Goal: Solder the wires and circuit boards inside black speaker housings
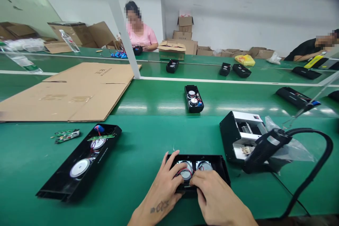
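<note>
Thin red wires (181, 170) inside a black, rectangular, open-topped plastic housing (224, 167), directly beneath the fingers.
The left hand (165, 183) is spread over the housing's left end, fingers apart; the fingers of the right hand (213, 190) are bunched just right of a round silver speaker (187, 174), and whether anything is pinched there cannot be told. The housing is best kept flat on the smooth green surface (148, 148), and the wires guided gently, never pulled taut.

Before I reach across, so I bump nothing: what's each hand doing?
Left hand: fingers spread over the black box; whether it grips cannot be told.
Right hand: fingers bent over the box; anything pinched is hidden.
</note>
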Action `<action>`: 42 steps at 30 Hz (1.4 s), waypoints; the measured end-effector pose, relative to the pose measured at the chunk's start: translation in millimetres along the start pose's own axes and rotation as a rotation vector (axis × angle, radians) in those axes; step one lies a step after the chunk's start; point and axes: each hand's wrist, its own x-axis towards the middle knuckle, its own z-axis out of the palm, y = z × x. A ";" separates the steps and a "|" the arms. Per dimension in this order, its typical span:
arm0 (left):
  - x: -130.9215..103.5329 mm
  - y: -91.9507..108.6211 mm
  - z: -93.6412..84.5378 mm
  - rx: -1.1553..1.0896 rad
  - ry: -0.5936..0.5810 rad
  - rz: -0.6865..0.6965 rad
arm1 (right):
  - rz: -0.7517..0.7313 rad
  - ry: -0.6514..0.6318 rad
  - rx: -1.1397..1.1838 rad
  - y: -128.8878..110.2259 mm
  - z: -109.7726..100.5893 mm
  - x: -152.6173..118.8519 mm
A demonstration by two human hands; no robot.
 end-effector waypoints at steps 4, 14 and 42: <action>3.7 0.8 -4.9 -0.028 0.012 0.003 | 0.000 0.046 0.083 4.9 6.2 -4.3; 44.9 -3.2 -38.5 -0.200 -0.243 -0.205 | 0.091 -0.085 -0.098 -9.3 -22.6 14.7; 104.4 -44.5 -59.3 -0.490 -0.433 -0.360 | 0.134 -0.167 0.068 9.9 -54.2 86.5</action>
